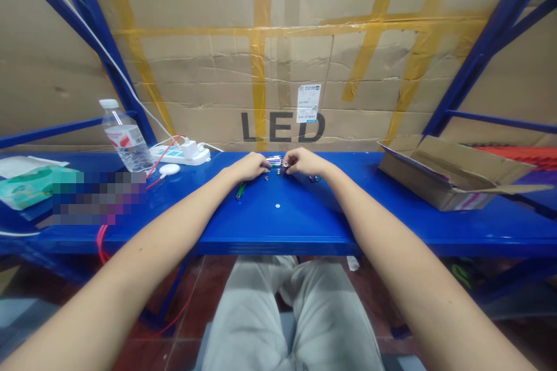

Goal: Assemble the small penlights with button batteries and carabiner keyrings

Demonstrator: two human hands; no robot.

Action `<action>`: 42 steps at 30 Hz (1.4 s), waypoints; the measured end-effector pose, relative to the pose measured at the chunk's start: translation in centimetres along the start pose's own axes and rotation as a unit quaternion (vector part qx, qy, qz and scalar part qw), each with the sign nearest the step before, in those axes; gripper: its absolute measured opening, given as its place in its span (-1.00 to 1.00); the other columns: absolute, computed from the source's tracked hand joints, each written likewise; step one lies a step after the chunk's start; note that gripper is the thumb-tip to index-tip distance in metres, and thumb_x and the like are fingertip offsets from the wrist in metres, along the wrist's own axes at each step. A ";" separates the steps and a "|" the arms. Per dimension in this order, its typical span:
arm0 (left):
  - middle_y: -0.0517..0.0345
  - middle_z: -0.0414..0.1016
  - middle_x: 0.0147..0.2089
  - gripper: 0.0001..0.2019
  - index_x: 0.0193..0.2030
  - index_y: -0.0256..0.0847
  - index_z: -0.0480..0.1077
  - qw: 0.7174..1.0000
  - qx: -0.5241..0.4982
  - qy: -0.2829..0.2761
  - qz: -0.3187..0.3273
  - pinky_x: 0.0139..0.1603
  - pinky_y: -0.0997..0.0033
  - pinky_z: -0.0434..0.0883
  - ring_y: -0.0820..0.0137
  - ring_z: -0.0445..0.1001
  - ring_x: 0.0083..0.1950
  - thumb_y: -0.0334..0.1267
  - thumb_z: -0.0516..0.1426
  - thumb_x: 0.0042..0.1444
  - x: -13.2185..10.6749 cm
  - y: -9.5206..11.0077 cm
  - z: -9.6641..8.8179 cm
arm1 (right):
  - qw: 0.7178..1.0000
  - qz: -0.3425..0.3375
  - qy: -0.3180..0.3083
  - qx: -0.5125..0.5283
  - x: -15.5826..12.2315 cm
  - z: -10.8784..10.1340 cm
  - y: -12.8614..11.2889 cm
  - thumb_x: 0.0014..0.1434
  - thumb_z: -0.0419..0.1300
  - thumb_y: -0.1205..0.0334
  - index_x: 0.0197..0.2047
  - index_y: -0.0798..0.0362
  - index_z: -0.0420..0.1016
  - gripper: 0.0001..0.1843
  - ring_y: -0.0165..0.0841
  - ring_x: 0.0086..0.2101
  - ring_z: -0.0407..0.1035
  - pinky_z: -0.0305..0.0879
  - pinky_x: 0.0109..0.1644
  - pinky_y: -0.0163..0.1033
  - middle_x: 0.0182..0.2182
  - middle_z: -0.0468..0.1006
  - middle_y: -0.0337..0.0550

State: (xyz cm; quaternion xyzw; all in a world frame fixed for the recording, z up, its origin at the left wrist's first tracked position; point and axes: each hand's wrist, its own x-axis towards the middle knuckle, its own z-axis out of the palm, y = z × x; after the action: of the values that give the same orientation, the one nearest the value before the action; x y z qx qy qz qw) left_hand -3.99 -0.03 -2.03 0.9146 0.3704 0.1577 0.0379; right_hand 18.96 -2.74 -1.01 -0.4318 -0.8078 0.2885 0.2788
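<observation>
Both my arms reach forward over a blue metal shelf (278, 226). My left hand (251, 166) and my right hand (300, 161) rest close together near the shelf's back, fingers curled and pinched over a cluster of small metallic parts (275, 161). What each pinch holds is too small to name. A green pen-like tool (240, 190) lies just under my left wrist. A small white disc (277, 206) lies on the shelf nearer to me. More tiny parts (314, 178) sit by my right wrist.
A water bottle (126, 136), a white power strip (180, 153) with charger and red cable, and a tissue pack (26, 185) stand at the left. An open cardboard box (452, 177) lies at the right. A taped cardboard wall (278, 69) backs the shelf, between blue uprights.
</observation>
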 end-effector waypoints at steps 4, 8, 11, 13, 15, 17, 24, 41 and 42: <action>0.06 0.64 -0.28 -0.85 -0.31 -0.16 0.63 1.000 -0.013 0.004 -0.021 -0.09 0.37 0.38 0.26 0.55 -0.21 -0.35 0.20 0.05 0.3 0.3 0.2 | 1.000 -0.005 -0.006 0.008 0.0 0.1 -0.1 -0.14 0.33 0.49 -0.38 0.09 0.49 -0.79 -0.33 -0.33 0.49 0.41 -0.18 -0.26 -0.39 0.63 -0.21; 0.12 0.62 -0.38 -0.92 -0.38 -0.19 0.59 0.994 -0.075 0.020 -0.077 -0.25 0.40 0.38 0.33 0.52 -0.33 -0.37 0.23 0.00 -0.1 1.1 -0.3 | 1.000 -0.007 -0.011 0.020 -0.2 0.0 -0.3 -0.12 0.31 0.50 -0.38 0.09 0.50 -0.80 -0.33 -0.32 0.49 0.41 -0.15 -0.26 -0.39 0.64 -0.20; 0.13 0.62 -0.37 -0.92 -0.36 -0.20 0.58 0.986 -0.117 0.110 -0.052 -0.26 0.41 0.39 0.37 0.52 -0.33 -0.37 0.22 0.01 -0.7 2.2 -0.9 | 1.000 -0.002 0.002 0.020 -0.3 0.0 -0.5 -0.12 0.29 0.51 -0.38 0.09 0.50 -0.80 -0.34 -0.33 0.49 0.40 -0.15 -0.26 -0.40 0.63 -0.20; 0.13 0.62 -0.32 -0.91 -0.32 -0.19 0.58 0.973 -0.139 0.186 -0.010 -0.21 0.42 0.41 0.39 0.52 -0.29 -0.35 0.21 0.06 -1.0 3.3 -1.2 | 1.000 -0.002 0.015 0.025 -0.4 0.0 -0.7 -0.13 0.30 0.52 -0.37 0.09 0.50 -0.78 -0.34 -0.33 0.49 0.40 -0.15 -0.26 -0.40 0.63 -0.21; 0.13 0.62 -0.29 -0.91 -0.30 -0.19 0.58 0.963 -0.151 0.221 0.025 -0.20 0.42 0.41 0.40 0.53 -0.27 -0.35 0.21 0.08 -1.1 4.4 -1.1 | 0.999 -0.005 0.019 0.045 -0.5 0.0 -0.9 -0.14 0.32 0.51 -0.38 0.08 0.50 -0.78 -0.33 -0.32 0.50 0.40 -0.13 -0.25 -0.40 0.63 -0.21; 0.14 0.62 -0.30 -0.92 -0.31 -0.20 0.58 0.959 -0.161 0.227 0.043 -0.20 0.42 0.41 0.40 0.53 -0.27 -0.36 0.22 0.08 -1.1 5.2 -1.0 | 0.997 -0.011 0.011 0.075 -0.6 0.1 -1.2 -0.13 0.32 0.50 -0.38 0.09 0.50 -0.80 -0.32 -0.29 0.51 0.41 -0.09 -0.23 -0.38 0.65 -0.20; 0.09 0.61 -0.30 -0.91 -0.33 -0.18 0.60 0.966 -0.139 0.205 0.073 -0.15 0.37 0.41 0.36 0.53 -0.25 -0.35 0.23 0.09 -1.0 5.7 -1.0 | 0.989 0.015 -0.016 0.148 -0.8 0.4 -1.5 -0.12 0.33 0.48 -0.38 0.07 0.49 -0.79 -0.32 -0.30 0.53 0.45 -0.10 -0.22 -0.44 0.62 -0.25; 0.09 0.59 -0.32 -0.84 -0.34 -0.27 0.51 0.918 -0.294 0.259 -0.065 -0.15 0.32 0.43 0.34 0.52 -0.24 -0.22 0.27 0.00 -0.9 4.6 -1.3 | 0.995 0.009 0.073 0.070 0.1 1.7 -1.7 -0.06 0.36 0.47 -0.32 0.14 0.51 -0.81 -0.32 -0.29 0.51 0.42 -0.11 -0.25 -0.36 0.65 -0.11; 0.08 0.59 -0.31 -0.86 -0.34 -0.27 0.48 0.906 -0.312 0.278 -0.075 -0.11 0.31 0.45 0.34 0.53 -0.22 -0.24 0.26 0.00 -0.8 4.3 -1.4 | 0.995 0.010 0.090 0.033 0.1 1.8 -1.8 -0.04 0.35 0.47 -0.31 0.15 0.52 -0.81 -0.32 -0.29 0.50 0.41 -0.12 -0.26 -0.34 0.65 -0.10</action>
State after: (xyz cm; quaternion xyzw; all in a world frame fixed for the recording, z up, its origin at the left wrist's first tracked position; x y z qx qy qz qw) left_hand -2.11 -3.77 -0.16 0.7449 0.3654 0.5094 0.2283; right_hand 16.69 -3.88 -0.99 -0.4550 -0.7649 0.2774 0.3618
